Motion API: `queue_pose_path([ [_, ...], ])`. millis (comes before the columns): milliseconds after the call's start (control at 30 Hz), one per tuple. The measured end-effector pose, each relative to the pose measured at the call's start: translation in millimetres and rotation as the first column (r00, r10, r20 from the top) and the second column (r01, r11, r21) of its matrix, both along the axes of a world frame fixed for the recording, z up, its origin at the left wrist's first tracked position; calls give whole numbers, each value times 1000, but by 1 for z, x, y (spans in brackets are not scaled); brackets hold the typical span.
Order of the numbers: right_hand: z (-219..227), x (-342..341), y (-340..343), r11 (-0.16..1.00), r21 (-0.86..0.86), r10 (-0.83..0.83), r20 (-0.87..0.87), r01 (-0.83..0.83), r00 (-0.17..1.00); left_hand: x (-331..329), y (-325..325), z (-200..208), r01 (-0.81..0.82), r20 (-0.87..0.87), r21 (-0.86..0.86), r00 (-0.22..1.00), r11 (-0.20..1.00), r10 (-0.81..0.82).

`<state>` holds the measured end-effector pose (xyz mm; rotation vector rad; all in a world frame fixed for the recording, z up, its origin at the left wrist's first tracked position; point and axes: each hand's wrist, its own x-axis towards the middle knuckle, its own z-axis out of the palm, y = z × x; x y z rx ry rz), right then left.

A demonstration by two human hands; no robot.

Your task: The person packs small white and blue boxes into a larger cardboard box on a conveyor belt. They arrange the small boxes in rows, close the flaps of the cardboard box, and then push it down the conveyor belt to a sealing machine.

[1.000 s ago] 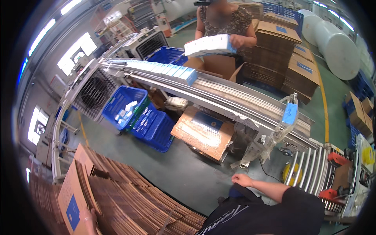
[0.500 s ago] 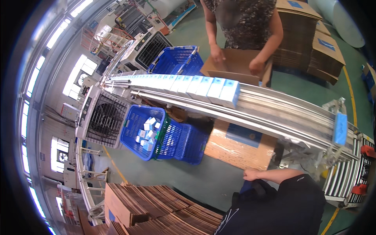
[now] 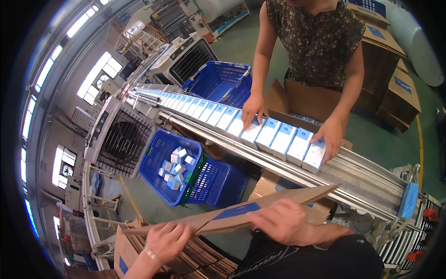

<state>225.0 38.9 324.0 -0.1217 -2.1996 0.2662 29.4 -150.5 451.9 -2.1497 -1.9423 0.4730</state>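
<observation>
A flattened cardboard box (image 3: 239, 210) with a blue panel stretches across in front of me, held up nearly edge-on. My left hand (image 3: 168, 242) is closed on its lower left edge, beside a stack of more flat cardboard (image 3: 200, 255). My right hand (image 3: 281, 221) grips the same sheet near its right part, fingers curled over the edge. Beyond it, a row of white-and-blue cartons (image 3: 225, 118) runs along the conveyor (image 3: 367, 179). A person opposite has one hand (image 3: 252, 111) and the other hand (image 3: 329, 137) on the cartons at the row's near end.
Across the conveyor stands an open cardboard box (image 3: 311, 95) with cartons inside. A blue basket (image 3: 172, 190) with small white-and-blue boxes stands left of me, and another blue basket (image 3: 223, 81) behind the belt. Rollers (image 3: 404, 242) lie at the right.
Both my hands now hold a flattened cardboard box; before, one hand was near the wrapped carton below the conveyor. The other person's hands moved from the open box onto the cartons, which reach farther right.
</observation>
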Motion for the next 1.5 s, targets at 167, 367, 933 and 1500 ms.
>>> queue_pose_path([
  [167,-15,25,15,924,43,-377,252,379,891,-56,110,-101,372,306,238,848,897,-433],
  [367,-60,-33,-9,698,100,-658,479,709,581,-62,189,-195,487,569,-21,724,873,-391],
  [933,-122,-43,-155,553,513,-813,505,657,289,-71,181,-181,803,636,-281,567,526,-524],
  [1500,-27,86,-132,845,-278,-69,791,458,607,-156,231,-217,-81,816,87,577,993,-25],
])
